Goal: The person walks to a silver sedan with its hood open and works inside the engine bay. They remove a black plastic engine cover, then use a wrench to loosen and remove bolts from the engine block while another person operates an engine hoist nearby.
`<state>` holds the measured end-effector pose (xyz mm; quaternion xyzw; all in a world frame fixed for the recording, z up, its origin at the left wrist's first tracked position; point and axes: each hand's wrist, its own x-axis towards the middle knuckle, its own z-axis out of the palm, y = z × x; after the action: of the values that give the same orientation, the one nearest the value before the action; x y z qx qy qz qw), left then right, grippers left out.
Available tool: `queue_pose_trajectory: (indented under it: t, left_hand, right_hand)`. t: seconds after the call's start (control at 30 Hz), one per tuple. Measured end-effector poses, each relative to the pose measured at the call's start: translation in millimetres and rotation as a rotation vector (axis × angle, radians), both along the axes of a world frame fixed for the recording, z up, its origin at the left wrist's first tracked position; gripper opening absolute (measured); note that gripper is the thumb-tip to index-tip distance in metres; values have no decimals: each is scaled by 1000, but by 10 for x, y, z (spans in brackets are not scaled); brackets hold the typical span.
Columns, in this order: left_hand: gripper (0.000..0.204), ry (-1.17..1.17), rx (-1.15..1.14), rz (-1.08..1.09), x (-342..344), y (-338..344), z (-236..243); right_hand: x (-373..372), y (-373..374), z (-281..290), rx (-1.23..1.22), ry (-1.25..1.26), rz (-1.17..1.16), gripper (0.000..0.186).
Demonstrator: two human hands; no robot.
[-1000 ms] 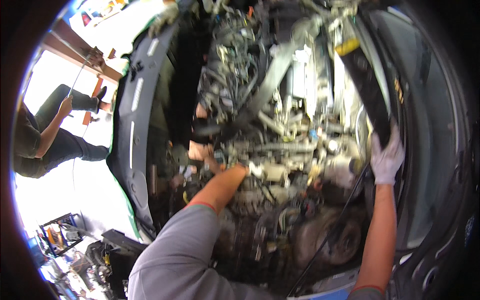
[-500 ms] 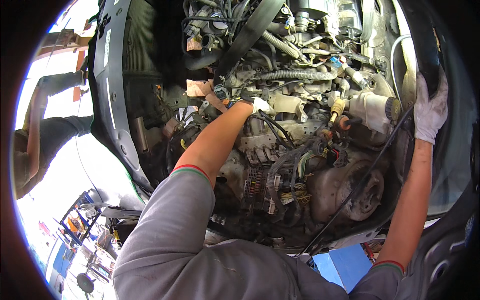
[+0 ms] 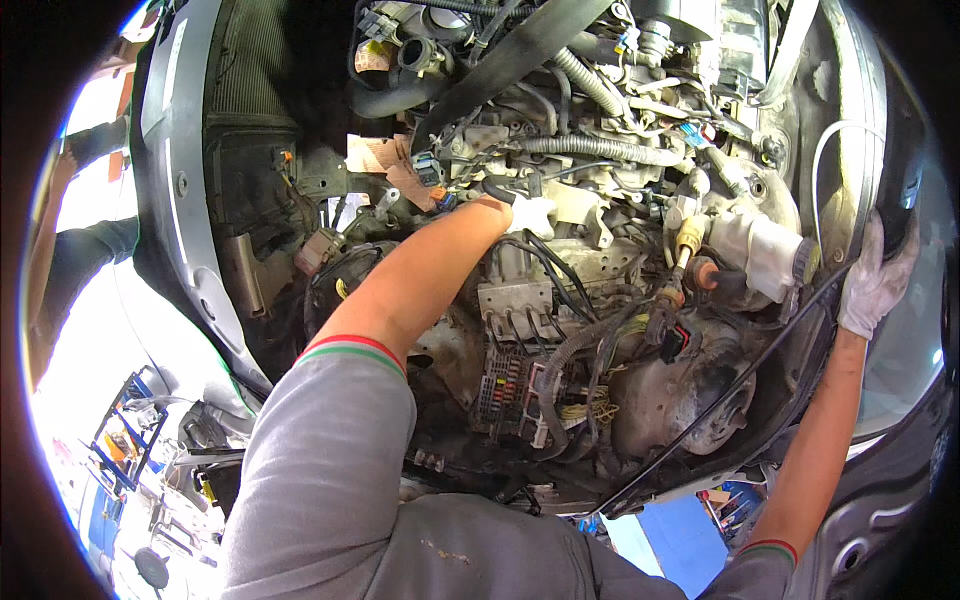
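Note:
My left hand (image 3: 530,214), in a white glove, reaches down among the parts of an open car engine bay. Its fingers are mostly hidden, and I cannot make out what they touch. Beside it are black hoses (image 3: 550,265), a pale bracket (image 3: 578,208) and a metal block (image 3: 515,298) with pipes running out of it. A grey corrugated hose (image 3: 600,148) crosses just beyond. My right hand (image 3: 876,282), also gloved, lies against the dark edge at the bay's right side near the windscreen, thumb apart from its stretched fingers.
A thin black rod (image 3: 725,375) slants across the right side, over a rounded metal housing (image 3: 665,395). A fuse box (image 3: 503,388) sits near me; a whitish reservoir (image 3: 755,255) stands right. The radiator (image 3: 250,65) is at left. Another person's leg (image 3: 85,255) shows at the far left.
The view has shifted, so the engine bay's near parts lie somewhat differently in it. My left hand stays at the same spot among the parts; my right hand remains against the right edge.

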<state>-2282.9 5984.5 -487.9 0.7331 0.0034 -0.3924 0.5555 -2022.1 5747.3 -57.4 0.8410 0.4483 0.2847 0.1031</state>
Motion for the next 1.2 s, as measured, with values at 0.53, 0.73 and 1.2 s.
queue_pose_trajectory:
  t: [0.53, 0.73, 1.2]
  left_hand:
    - [46, -150, 129, -7, 38, 109, 174]
    - [46, -344, 227, -67, 131, 14, 128]
    - [49, -306, 139, -168, 98, 86, 304]
  right_hand:
    - [161, -211, -33, -120, -290, 164, 55]
    - [-27, 15, -39, 266, 152, -67, 65]
    - [-44, 15, -74, 195, 127, -79, 65]
